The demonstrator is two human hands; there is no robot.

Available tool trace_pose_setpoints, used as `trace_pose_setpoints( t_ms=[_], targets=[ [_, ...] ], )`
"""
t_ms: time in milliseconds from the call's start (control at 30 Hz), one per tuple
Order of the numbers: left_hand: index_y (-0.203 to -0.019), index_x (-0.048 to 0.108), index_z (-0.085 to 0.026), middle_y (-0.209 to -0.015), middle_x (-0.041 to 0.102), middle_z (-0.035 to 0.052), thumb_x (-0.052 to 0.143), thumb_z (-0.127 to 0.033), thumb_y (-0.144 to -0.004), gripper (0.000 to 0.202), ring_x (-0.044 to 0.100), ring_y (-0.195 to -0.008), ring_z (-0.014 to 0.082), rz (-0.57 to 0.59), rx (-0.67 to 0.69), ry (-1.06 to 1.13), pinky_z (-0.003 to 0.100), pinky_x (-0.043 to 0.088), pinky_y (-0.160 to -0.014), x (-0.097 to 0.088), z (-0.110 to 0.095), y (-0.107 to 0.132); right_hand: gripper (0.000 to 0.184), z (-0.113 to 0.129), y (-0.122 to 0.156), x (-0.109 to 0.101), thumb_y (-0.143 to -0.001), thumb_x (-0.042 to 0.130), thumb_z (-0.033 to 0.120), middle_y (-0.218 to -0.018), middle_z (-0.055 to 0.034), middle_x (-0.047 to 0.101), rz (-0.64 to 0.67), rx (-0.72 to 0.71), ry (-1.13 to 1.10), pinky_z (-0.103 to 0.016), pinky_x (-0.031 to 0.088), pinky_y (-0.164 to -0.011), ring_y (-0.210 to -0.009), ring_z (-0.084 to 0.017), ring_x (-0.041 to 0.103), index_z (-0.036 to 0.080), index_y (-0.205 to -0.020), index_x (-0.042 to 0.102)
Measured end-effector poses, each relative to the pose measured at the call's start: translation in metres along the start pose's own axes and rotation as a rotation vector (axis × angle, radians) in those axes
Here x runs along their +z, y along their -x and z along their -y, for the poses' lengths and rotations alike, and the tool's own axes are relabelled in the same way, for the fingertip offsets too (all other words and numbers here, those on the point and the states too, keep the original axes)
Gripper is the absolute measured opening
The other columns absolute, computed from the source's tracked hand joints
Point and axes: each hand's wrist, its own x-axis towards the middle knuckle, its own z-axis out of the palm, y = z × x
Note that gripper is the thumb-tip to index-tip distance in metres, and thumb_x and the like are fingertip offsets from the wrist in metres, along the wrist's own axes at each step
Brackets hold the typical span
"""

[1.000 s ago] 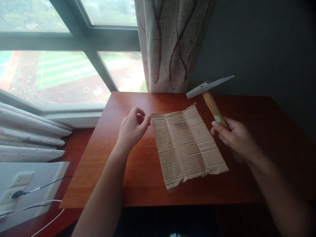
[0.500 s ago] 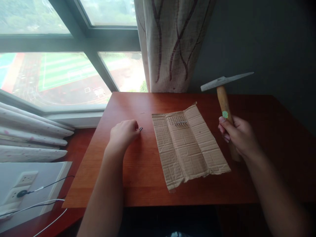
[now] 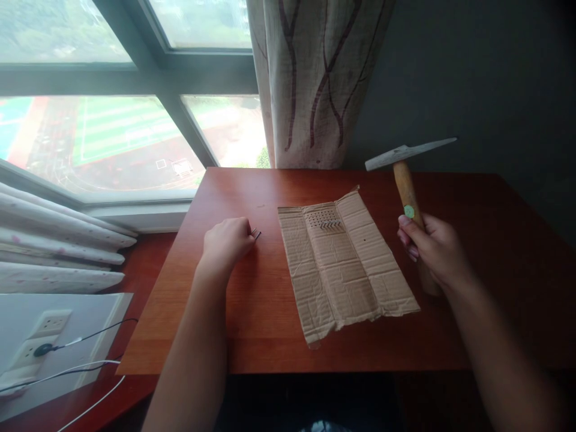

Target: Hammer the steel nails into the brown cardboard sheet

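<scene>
My right hand [image 3: 429,243] is wrapped round the wooden handle of a hammer [image 3: 406,180], its narrow metal head raised above the table's far right. A green round sticker shows on the handle just above my thumb. On the left, my left hand [image 3: 228,240] is closed, with thin metal nails [image 3: 257,234] poking out past its fingers. Between the hands a creased piece of cardboard [image 3: 344,270] lies flat. Near its far end are rows of small dark holes and a row of nails [image 3: 330,225] standing in it at a slant.
The reddish-brown wooden table [image 3: 256,336] carries the cardboard. A window [image 3: 126,138] and a patterned curtain [image 3: 310,84] rise behind it. At the lower left, a wall socket [image 3: 49,324] has a black plug and several cables beside the table edge.
The hammer head has dipped slightly. The nails in my left hand have shifted and now stick out more spread apart. The cardboard stays in place.
</scene>
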Motion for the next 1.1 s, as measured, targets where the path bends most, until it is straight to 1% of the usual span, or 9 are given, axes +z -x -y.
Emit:
trace_pose_setpoints(
  t_ms=[100, 233, 467, 567, 667, 767, 833, 1000, 1100],
  targets=[
    [-0.07, 0.061, -0.024, -0.065, 0.064, 0.0061, 0.065, -0.04, -0.075, 0.017, 0.056, -0.057, 0.0214, -0.077, 0.021, 0.026, 0.028, 0.032, -0.051, 0.002, 0.002, 0.0, 0.04, -0.001, -0.001, 0.0, -0.09, 0.067, 0.05, -0.06, 0.0043, 0.048, -0.01, -0.01, -0.007, -0.022, 0.029, -0.036, -0.042, -0.007, 0.037, 0.021, -0.068, 0.051],
    [-0.08, 0.058, -0.024, -0.077, 0.068, 0.0064, 0.055, -0.032, -0.082, 0.009, 0.06, -0.066, 0.023, -0.12, 0.058, 0.102, 0.03, 0.032, -0.055, -0.002, -0.001, 0.002, 0.041, -0.003, -0.002, 0.003, -0.091, 0.066, 0.05, -0.06, 0.004, 0.049, -0.043, -0.065, -0.024, -0.022, 0.029, -0.037, -0.043, -0.006, 0.038, 0.021, -0.067, 0.05],
    [-0.094, 0.061, -0.023, -0.084, 0.07, 0.0038, 0.053, -0.031, -0.087, 0.013, 0.06, -0.071, 0.0205, -0.25, 0.132, 0.387, 0.029, 0.039, -0.064, -0.012, -0.009, 0.004, 0.042, -0.005, -0.007, 0.01, -0.088, 0.067, 0.055, -0.06, 0.0038, 0.049, -0.118, -0.128, -0.068, -0.024, 0.031, -0.037, -0.042, -0.007, 0.038, 0.022, -0.069, 0.05],
    [-0.088, 0.066, -0.022, -0.082, 0.069, 0.0033, 0.055, -0.032, -0.087, 0.015, 0.06, -0.072, 0.0188, -0.341, 0.184, 0.485, 0.028, 0.043, -0.067, -0.013, -0.012, 0.005, 0.042, -0.006, -0.013, 0.016, -0.087, 0.067, 0.056, -0.06, 0.0038, 0.048, -0.137, -0.154, -0.093, -0.025, 0.031, -0.037, -0.042, -0.008, 0.038, 0.023, -0.069, 0.049],
    [-0.084, 0.069, -0.021, -0.078, 0.068, 0.0029, 0.064, -0.034, -0.084, 0.014, 0.06, -0.07, 0.0169, -0.407, 0.181, 0.732, 0.028, 0.045, -0.066, -0.016, -0.017, 0.007, 0.043, -0.008, -0.02, 0.022, -0.088, 0.066, 0.056, -0.059, 0.0037, 0.047, -0.167, -0.177, -0.11, -0.026, 0.031, -0.038, -0.043, -0.009, 0.038, 0.024, -0.067, 0.047],
    [-0.082, 0.07, -0.019, -0.073, 0.066, 0.0021, 0.076, -0.035, -0.077, 0.018, 0.058, -0.065, 0.0144, -0.371, 0.156, 1.074, 0.026, 0.045, -0.059, -0.018, -0.023, 0.011, 0.043, -0.009, -0.025, 0.027, -0.087, 0.065, 0.058, -0.058, 0.0039, 0.046, -0.199, -0.168, -0.109, -0.026, 0.032, -0.038, -0.043, -0.009, 0.038, 0.025, -0.067, 0.047],
    [-0.081, 0.071, -0.018, -0.072, 0.066, 0.0019, 0.081, -0.035, -0.072, 0.021, 0.057, -0.062, 0.0131, -0.334, 0.154, 1.23, 0.026, 0.046, -0.057, -0.019, -0.028, 0.014, 0.041, -0.01, -0.027, 0.028, -0.087, 0.065, 0.058, -0.059, 0.004, 0.046, -0.212, -0.156, -0.113, -0.025, 0.032, -0.037, -0.043, -0.009, 0.038, 0.025, -0.069, 0.048],
    [-0.08, 0.075, -0.018, -0.068, 0.067, 0.0014, 0.086, -0.031, -0.069, 0.02, 0.056, -0.059, 0.0108, -0.249, 0.187, 1.452, 0.023, 0.046, -0.053, -0.014, -0.041, 0.018, 0.04, -0.011, -0.027, 0.028, -0.085, 0.067, 0.058, -0.06, 0.0043, 0.049, -0.22, -0.152, -0.107, -0.025, 0.032, -0.037, -0.042, -0.008, 0.039, 0.024, -0.073, 0.05],
    [-0.082, 0.078, -0.018, -0.066, 0.067, 0.0016, 0.084, -0.031, -0.074, 0.017, 0.051, -0.054, 0.0082, -0.214, 0.228, 1.536, 0.021, 0.042, -0.049, -0.009, -0.049, 0.019, 0.04, -0.012, -0.025, 0.03, -0.085, 0.067, 0.058, -0.059, 0.0044, 0.05, -0.236, -0.151, -0.095, -0.024, 0.033, -0.037, -0.042, -0.008, 0.039, 0.024, -0.073, 0.049]
  ],
)
